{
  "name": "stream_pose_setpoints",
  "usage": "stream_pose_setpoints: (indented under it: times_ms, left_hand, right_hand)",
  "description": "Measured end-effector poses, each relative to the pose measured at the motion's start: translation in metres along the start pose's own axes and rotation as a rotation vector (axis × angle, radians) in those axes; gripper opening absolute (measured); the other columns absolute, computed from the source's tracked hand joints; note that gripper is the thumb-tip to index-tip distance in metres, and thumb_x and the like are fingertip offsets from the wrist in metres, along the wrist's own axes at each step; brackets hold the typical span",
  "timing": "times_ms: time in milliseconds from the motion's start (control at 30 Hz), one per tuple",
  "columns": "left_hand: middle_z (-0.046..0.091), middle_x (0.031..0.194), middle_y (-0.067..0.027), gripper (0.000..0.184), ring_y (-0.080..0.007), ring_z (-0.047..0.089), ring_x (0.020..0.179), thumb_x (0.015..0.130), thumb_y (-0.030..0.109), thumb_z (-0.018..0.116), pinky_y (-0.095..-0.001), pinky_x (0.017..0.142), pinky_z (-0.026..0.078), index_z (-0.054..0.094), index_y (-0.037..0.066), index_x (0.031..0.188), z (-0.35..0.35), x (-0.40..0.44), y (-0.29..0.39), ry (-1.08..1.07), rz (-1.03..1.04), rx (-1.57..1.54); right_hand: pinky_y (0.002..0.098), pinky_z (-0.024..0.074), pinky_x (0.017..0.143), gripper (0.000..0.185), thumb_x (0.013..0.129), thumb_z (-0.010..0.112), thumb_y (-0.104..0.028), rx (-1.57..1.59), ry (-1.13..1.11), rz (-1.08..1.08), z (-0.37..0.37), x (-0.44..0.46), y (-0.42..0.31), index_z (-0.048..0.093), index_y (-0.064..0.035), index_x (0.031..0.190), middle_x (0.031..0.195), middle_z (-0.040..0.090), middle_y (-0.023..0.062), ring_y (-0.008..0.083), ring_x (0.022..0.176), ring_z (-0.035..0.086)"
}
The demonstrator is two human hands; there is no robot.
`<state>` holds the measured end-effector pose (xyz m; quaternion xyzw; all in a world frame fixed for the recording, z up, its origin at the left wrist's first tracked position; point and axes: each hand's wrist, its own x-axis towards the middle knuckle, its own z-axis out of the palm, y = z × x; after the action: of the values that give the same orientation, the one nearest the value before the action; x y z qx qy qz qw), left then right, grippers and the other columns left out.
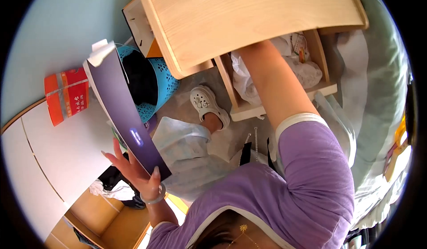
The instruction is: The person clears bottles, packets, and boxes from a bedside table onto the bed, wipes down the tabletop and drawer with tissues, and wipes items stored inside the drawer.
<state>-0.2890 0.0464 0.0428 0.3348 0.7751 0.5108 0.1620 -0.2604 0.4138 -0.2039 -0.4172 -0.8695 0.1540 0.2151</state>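
My left hand (138, 173) grips the lower end of a long, narrow, dark purple box (122, 102), thumb on its front face and fingers behind. The box is tilted, and a white flap stands out at its upper end. Small light lettering shows on the purple face. My right arm reaches into an open wooden drawer (249, 111). The right hand (255, 48) disappears under the wooden top (262, 13), so its fingers are hidden. White plastic bags (307, 75) and a printed packet (299, 44) lie in the drawer around my forearm.
Behind the purple box stands a blue basket (167, 82) with dark contents. A red and orange box (66, 95) rests on a white surface (58, 146). An open wooden compartment (120, 226) is at lower left. Green bedding (382, 115) borders the right. My shoe (207, 104) is beside the drawer.
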Motion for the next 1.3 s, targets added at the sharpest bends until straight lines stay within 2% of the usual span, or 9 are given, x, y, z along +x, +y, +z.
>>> stream_pose_setpoints:
  times_ms: [200, 400, 500, 600, 733, 1000, 1033, 1200, 1300]
  left_hand:
    - [0.012, 0.141, -0.0164, 0.108, -0.031, 0.031, 0.124, 0.062, 0.014, 0.069, -0.0387, 0.098, 0.03, -0.006, 0.01, 0.139, 0.014, 0.004, 0.012, -0.096, 0.105, -0.004]
    - [0.01, 0.143, -0.015, 0.099, -0.0247, 0.041, 0.113, 0.067, -0.002, 0.06, -0.0317, 0.087, 0.038, -0.005, 0.013, 0.14, 0.034, -0.012, 0.03, -0.188, 0.127, -0.076]
    - [0.01, 0.143, -0.015, 0.099, -0.0233, 0.043, 0.111, 0.067, -0.002, 0.062, -0.031, 0.087, 0.038, -0.005, 0.012, 0.14, 0.042, -0.024, 0.035, -0.213, 0.109, -0.066]
    - [0.011, 0.142, -0.0152, 0.102, -0.0227, 0.044, 0.11, 0.065, -0.002, 0.064, -0.0319, 0.088, 0.038, -0.004, 0.011, 0.139, 0.05, -0.036, 0.031, -0.229, 0.148, -0.033]
    - [0.013, 0.141, -0.016, 0.102, -0.0234, 0.04, 0.113, 0.064, -0.002, 0.066, -0.0339, 0.091, 0.038, -0.001, 0.011, 0.14, 0.066, -0.042, 0.026, -0.23, 0.217, 0.038]
    - [0.022, 0.138, -0.021, 0.096, -0.0344, 0.022, 0.127, 0.06, 0.01, 0.073, -0.0396, 0.103, 0.021, 0.015, 0.004, 0.137, 0.101, -0.024, 0.026, -0.185, 0.502, 0.5]
    - [0.022, 0.138, -0.018, 0.096, -0.0314, 0.022, 0.127, 0.06, 0.009, 0.072, -0.0383, 0.103, 0.022, 0.016, 0.005, 0.137, 0.104, -0.02, 0.026, -0.196, 0.52, 0.51]
    - [0.024, 0.136, -0.0236, 0.094, -0.0377, 0.027, 0.124, 0.059, 0.012, 0.073, -0.0407, 0.101, 0.026, 0.019, 0.003, 0.136, 0.115, 0.006, 0.03, -0.19, 0.617, 0.605]
    - [0.021, 0.138, -0.0218, 0.093, -0.0368, 0.026, 0.125, 0.061, 0.013, 0.073, -0.0399, 0.101, 0.026, 0.018, 0.003, 0.136, 0.118, 0.022, 0.034, -0.21, 0.627, 0.669]
  right_hand:
    - [0.0344, 0.0308, 0.098, 0.035, 0.076, 0.05, -0.011, 0.085, -0.166, -0.065, -0.012, -0.053, -0.034, 0.056, -0.0081, 0.11, 0.114, 0.054, 0.012, 0.0261, 0.112, 0.045]
    - [0.0355, 0.0311, 0.097, 0.037, 0.073, 0.053, -0.009, 0.313, 0.09, -0.369, -0.001, -0.125, -0.03, 0.057, -0.0075, 0.11, 0.113, 0.055, 0.0131, 0.0278, 0.112, 0.045]
    - [0.034, 0.033, 0.096, 0.031, 0.081, 0.048, -0.007, 0.478, -0.171, -0.284, -0.023, -0.142, -0.03, 0.053, -0.0042, 0.112, 0.116, 0.053, 0.0141, 0.0266, 0.11, 0.048]
    - [0.0328, 0.0341, 0.096, 0.025, 0.084, 0.046, -0.006, 1.356, -0.36, 0.447, -0.058, -0.158, -0.03, 0.056, -0.0044, 0.107, 0.113, 0.055, 0.0115, 0.0218, 0.106, 0.051]
    - [0.0341, 0.0453, 0.081, 0.025, 0.089, 0.041, -0.014, 2.217, -0.171, 0.735, -0.102, -0.18, 0.001, 0.05, -0.0043, 0.11, 0.103, 0.057, 0.0093, 0.0202, 0.093, 0.056]
    - [0.0391, 0.0433, 0.087, 0.032, 0.091, 0.039, -0.019, 2.441, 0.226, 0.884, -0.127, -0.173, 0.07, 0.042, -0.0041, 0.119, 0.111, 0.054, 0.0132, 0.0264, 0.099, 0.054]
    - [0.0383, 0.0425, 0.086, 0.033, 0.091, 0.038, -0.018, 2.136, 0.481, 0.928, -0.132, -0.163, 0.073, 0.043, -0.0023, 0.119, 0.114, 0.052, 0.0142, 0.028, 0.1, 0.053]
    - [0.0366, 0.0424, 0.082, 0.025, 0.085, 0.045, -0.012, 0.926, 0.693, 0.553, -0.12, -0.105, 0.126, 0.054, -0.0013, 0.106, 0.107, 0.055, 0.0172, 0.031, 0.099, 0.053]
    - [0.0374, 0.0408, 0.083, 0.021, 0.078, 0.051, -0.007, 0.436, 0.548, 0.401, -0.111, -0.09, 0.132, 0.059, -0.001, 0.097, 0.098, 0.057, 0.0191, 0.0331, 0.096, 0.053]
